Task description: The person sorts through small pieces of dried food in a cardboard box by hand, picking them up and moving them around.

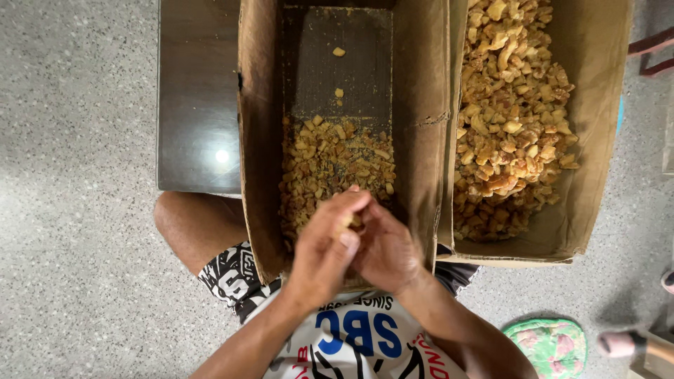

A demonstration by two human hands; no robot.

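My left hand [324, 242] and my right hand [388, 249] meet over the near end of a cardboard box [261, 161]. Both pinch a small pale nut piece [349, 222] between their fingertips. Under the hands lies a pile of small broken nut bits [335, 165] in that box. The far end of the box is nearly bare, with two loose bits. To the right, a second cardboard box [597, 126] holds a big heap of larger nut pieces [512, 119].
A low dark wooden table [198, 105] stands under the boxes on a speckled grey floor [77, 210]. My bare knee [186, 224] sits left of the box. A green patterned slipper [547, 345] lies at lower right, with another person's foot [621, 344] beside it.
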